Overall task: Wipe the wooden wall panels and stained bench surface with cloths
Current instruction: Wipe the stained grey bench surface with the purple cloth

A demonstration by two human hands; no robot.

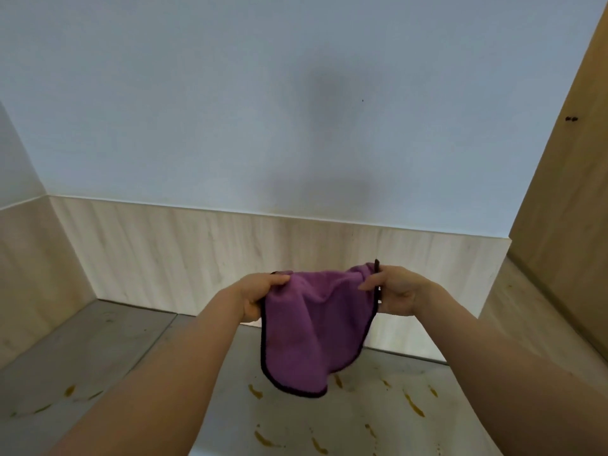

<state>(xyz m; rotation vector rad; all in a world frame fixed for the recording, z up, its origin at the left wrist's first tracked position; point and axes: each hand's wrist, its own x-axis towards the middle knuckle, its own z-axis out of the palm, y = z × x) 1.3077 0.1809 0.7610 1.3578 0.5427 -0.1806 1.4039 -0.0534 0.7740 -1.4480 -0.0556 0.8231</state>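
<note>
Both hands are reaching forward in the middle of the frame, holding a purple cloth up in the air between them. The left hand is pinching the cloth's upper left corner, with the thumb lying on top of the fabric and the fingers curled underneath. The right hand is gripping the upper right corner, fingers folded round the dark-edged hem, a bit of which is sticking up above the fingers. The cloth is sagging between the two hands and hanging down, its rounded, black-trimmed lower edge dangling above the table without clearly touching it.

The table is filling the lower part of the frame, grey-toned and marked with yellowish-brown stains, which are lying scattered at lower centre and lower right, with a few more at lower left. Pale wooden wall panels are running across the middle of the frame behind the table and turning down the left side. Above them a plain white wall is taking up the top half. A tan wooden board is standing along the right edge.
</note>
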